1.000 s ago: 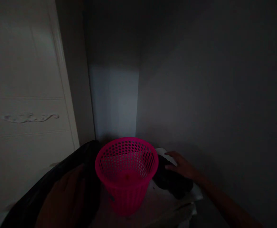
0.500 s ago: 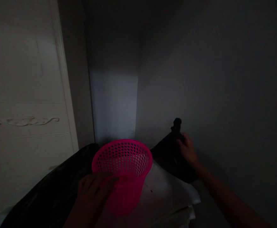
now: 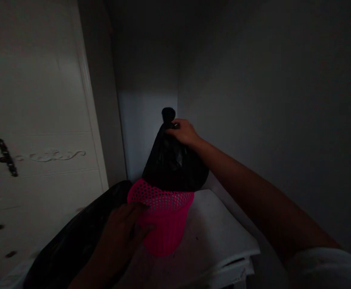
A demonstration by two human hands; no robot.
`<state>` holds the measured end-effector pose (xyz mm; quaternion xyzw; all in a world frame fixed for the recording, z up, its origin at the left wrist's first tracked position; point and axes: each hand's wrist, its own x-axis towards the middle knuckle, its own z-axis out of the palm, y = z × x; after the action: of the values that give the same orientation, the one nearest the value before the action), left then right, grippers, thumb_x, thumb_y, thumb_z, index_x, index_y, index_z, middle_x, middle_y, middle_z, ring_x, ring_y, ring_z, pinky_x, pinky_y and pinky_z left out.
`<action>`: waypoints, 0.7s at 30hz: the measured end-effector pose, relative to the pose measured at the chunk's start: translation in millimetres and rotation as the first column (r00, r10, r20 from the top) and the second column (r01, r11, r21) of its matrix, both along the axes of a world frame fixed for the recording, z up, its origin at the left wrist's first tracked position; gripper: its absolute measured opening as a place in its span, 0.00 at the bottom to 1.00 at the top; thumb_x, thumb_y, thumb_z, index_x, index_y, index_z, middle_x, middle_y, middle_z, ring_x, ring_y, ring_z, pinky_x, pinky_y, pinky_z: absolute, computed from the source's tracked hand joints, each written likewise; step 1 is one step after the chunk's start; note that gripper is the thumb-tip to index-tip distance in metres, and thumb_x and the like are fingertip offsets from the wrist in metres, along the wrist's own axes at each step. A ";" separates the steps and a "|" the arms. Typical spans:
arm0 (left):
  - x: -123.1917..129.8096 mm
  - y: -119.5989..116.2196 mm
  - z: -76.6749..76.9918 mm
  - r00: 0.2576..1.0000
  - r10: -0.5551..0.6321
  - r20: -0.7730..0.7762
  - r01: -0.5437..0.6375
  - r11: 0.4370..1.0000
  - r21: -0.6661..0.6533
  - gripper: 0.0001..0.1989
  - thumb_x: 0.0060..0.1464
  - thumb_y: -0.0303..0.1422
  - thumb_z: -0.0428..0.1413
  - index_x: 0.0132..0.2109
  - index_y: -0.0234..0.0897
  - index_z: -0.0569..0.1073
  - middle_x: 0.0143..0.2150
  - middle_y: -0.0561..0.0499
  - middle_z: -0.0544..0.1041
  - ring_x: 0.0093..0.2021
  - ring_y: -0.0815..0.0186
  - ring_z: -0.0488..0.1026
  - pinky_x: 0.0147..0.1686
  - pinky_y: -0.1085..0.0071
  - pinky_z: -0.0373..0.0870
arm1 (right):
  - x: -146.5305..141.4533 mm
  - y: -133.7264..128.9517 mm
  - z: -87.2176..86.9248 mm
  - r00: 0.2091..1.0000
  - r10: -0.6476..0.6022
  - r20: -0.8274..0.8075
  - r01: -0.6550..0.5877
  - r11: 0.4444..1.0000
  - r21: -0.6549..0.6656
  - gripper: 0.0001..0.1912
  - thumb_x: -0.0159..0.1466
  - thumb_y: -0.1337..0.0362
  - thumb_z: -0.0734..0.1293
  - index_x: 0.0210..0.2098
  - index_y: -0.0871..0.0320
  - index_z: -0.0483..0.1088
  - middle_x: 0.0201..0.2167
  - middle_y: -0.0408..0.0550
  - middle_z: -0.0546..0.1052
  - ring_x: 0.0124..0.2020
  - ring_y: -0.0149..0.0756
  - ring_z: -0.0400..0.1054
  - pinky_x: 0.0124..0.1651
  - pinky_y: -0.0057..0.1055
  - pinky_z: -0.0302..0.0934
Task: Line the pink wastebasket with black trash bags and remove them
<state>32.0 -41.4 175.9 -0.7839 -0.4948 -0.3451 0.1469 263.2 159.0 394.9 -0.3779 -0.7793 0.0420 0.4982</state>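
A bright pink perforated plastic basket [image 3: 166, 230] stands upright on a pale surface. My left hand [image 3: 127, 230] grips the near left part of its rim, with fingers over the edge and the thumb outside. Above the basket hangs a tied black plastic bag [image 3: 175, 164], its knot sticking up. My right hand [image 3: 184, 131] is closed on the bag's neck just below the knot. The lower part of the bag overlaps the basket's far rim and hides it. Whether the bag touches the rim, I cannot tell.
Another large black plastic bag [image 3: 76, 237] lies left of the basket. The white surface [image 3: 223, 237] under the basket has a worn, lifted right edge. A white cabinet [image 3: 43, 100] with a dark handle [image 3: 7, 157] stands at the left. Walls meet in the dim corner behind.
My right hand has lifted the tied black bag from the surface right of the basket and carried it left and up over the basket. My left hand stays on the basket rim.
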 end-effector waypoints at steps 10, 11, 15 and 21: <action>-0.6 32.5 35.1 0.928 0.031 0.370 0.021 0.990 -0.136 0.20 0.67 0.43 0.50 0.57 0.38 0.77 0.54 0.42 0.82 0.53 0.55 0.80 0.54 0.58 0.76 | -65.0 -14.2 -129.4 0.870 0.430 0.240 -0.300 0.849 -0.435 0.09 0.60 0.61 0.77 0.39 0.56 0.82 0.34 0.44 0.83 0.38 0.37 0.76 0.40 0.29 0.64; 0.8 42.6 39.5 0.924 0.057 0.378 -0.008 0.991 -0.132 0.21 0.65 0.42 0.52 0.59 0.37 0.76 0.57 0.40 0.81 0.56 0.53 0.79 0.57 0.57 0.74 | -65.4 -14.2 -136.8 0.870 0.475 0.131 -0.368 0.803 -0.469 0.11 0.60 0.63 0.76 0.42 0.57 0.82 0.36 0.45 0.83 0.38 0.36 0.76 0.41 0.29 0.65; 4.0 79.9 56.8 0.951 0.111 0.290 -0.021 0.954 -0.299 0.19 0.57 0.37 0.58 0.54 0.38 0.78 0.54 0.41 0.83 0.54 0.51 0.80 0.55 0.58 0.72 | -53.0 -11.3 -152.4 0.809 0.569 -0.145 -0.560 0.672 -0.485 0.14 0.58 0.64 0.75 0.44 0.58 0.80 0.34 0.45 0.82 0.36 0.34 0.75 0.40 0.29 0.66; -23.5 103.4 62.0 0.931 0.182 0.316 -0.064 0.935 -0.350 0.11 0.56 0.41 0.56 0.40 0.40 0.78 0.38 0.46 0.84 0.39 0.56 0.80 0.39 0.65 0.70 | 10.8 5.5 -158.0 0.897 0.442 -0.026 -0.403 0.790 -0.462 0.09 0.61 0.59 0.73 0.36 0.58 0.80 0.30 0.45 0.81 0.34 0.35 0.73 0.41 0.32 0.66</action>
<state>8.5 62.0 237.9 -0.6920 -0.6127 -0.3777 -0.0547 274.0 164.5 236.8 -0.3016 -0.8320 0.3179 0.3403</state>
